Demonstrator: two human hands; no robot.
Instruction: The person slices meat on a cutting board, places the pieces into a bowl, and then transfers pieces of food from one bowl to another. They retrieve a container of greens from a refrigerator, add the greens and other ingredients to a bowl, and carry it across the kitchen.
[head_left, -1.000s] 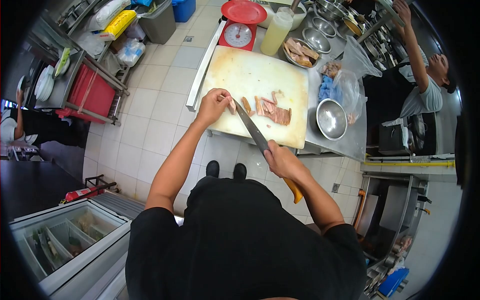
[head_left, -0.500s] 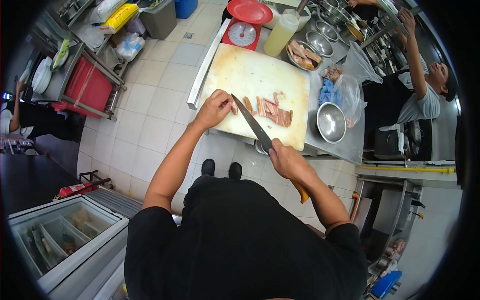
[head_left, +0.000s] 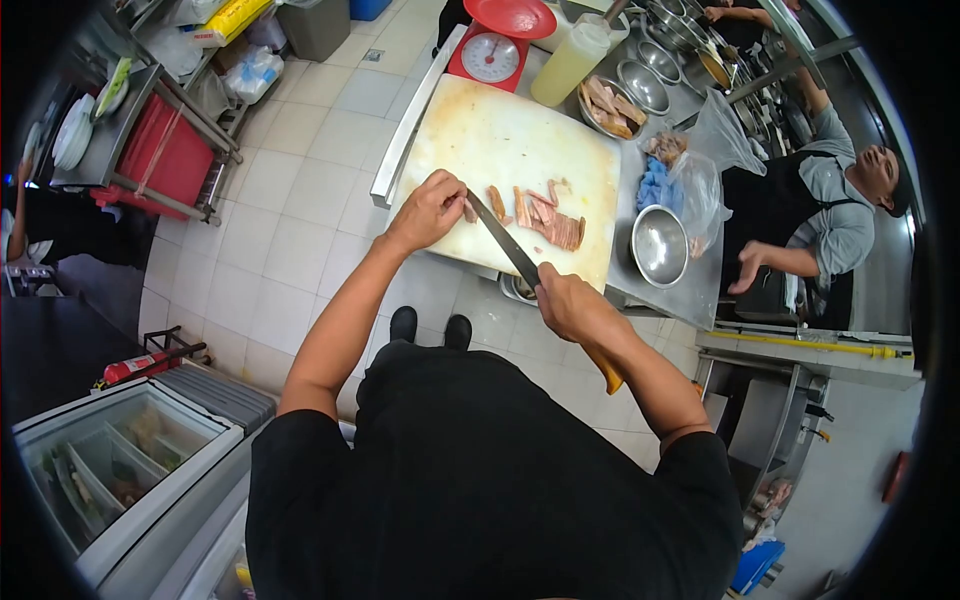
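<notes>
1. My left hand: fingers curled, pinning a piece of meat to the cutting board near its front-left part.
2. My right hand: clenched around the knife, just off the board's front edge; the orange handle end shows behind my wrist.
3. Knife blade: runs diagonally from my right hand to the meat, tip just beside my left fingertips.
4. Sliced strips: on the board, right of the blade.
5. Steel bowl: on the counter, just right of the board.
6. Red scale and squeeze bottle: beyond the board's far edge.
</notes>
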